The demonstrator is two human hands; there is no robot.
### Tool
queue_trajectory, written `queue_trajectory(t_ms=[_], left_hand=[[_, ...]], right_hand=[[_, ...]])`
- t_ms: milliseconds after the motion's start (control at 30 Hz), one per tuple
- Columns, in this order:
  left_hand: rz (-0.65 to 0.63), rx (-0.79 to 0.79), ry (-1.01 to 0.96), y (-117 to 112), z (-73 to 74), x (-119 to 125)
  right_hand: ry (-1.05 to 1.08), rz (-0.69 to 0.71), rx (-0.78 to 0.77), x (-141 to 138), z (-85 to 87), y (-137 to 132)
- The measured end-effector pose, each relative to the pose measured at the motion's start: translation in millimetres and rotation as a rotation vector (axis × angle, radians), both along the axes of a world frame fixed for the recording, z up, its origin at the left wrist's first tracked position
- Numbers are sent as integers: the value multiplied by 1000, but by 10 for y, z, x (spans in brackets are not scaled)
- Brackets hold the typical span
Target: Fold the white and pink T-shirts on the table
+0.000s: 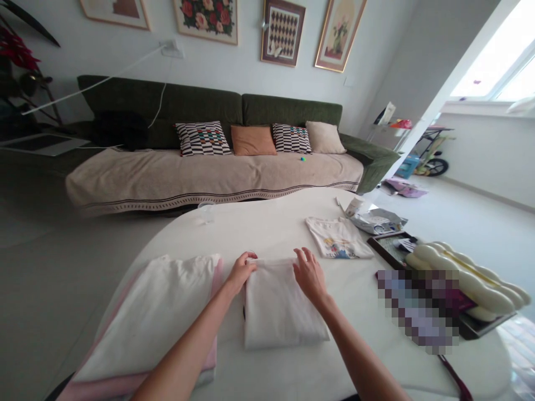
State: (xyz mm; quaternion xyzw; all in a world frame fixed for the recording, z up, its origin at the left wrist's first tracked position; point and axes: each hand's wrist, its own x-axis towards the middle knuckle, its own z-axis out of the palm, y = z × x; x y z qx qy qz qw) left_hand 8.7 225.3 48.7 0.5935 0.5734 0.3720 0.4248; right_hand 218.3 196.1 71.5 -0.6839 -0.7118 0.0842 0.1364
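Observation:
A folded white garment (282, 312) lies on the white table in front of me, its far edge nearly straight. At its far left corner, my left hand (242, 272) is closed, thumb and fingers pinching the edge. My right hand (310, 275) is over the far right corner, touching the cloth with its fingers bent and apart. Left of these sits a larger white garment (163, 306) with pink along its borders, spread flat and partly covered by my left forearm. Further back on the right is a folded white printed T-shirt (337, 238).
The rounded white table (251, 217) carries a clear cup (206, 213) at its far left edge. To the right are a silver plastic package (382, 220), a dark tray (382, 250) and a puffy cream-coloured object (463, 273). A green sofa (159, 106) stands behind.

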Motion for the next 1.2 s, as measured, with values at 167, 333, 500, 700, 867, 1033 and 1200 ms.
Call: queue_trajectory(t_ms=[167,333,500,700,867,1033,1200], left_hand=[[3,281,190,-158,48,128],[-177,394,490,-451,-84,313],[-189,408,775,-485,-227,325],[-180,411,793,-478,-217,319],[-192,398,794,-466,-209,319],[-222,365,779,-544,-130,334],[-289,321,725,-829,52,160]], right_hand=[[-73,98,4,-196,-206,-137],[-109,66,-14,-215,-350,-165],[-129,53,-21,-214,-343,-161],[-145,51,-9,-232,-333,-183],[-145,66,-17,-223,-323,-168],[-135,77,-63,-259,-277,-230],[-111,149,-130,-206,-196,-562]])
